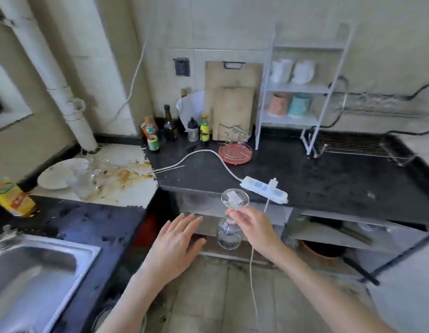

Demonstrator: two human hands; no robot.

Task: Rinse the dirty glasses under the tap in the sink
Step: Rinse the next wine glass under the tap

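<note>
at the far left a steel sink (pixel 35 265) sits in the dark counter (pixel 328 179), and beyond it a white plate (pixel 57 174) and some clear glassware (pixel 82 183) rest on a stained pale patch. the left hand (pixel 175 241) hovers flat with its fingers straight and slightly spread, holding nothing — just beside it hangs a wine glass (pixel 230 222), upside down, foot upward. the right hand (pixel 251 227) pinches its stem with curled fingers, in front of the counter edge, below a white power strip (pixel 263 191).
</note>
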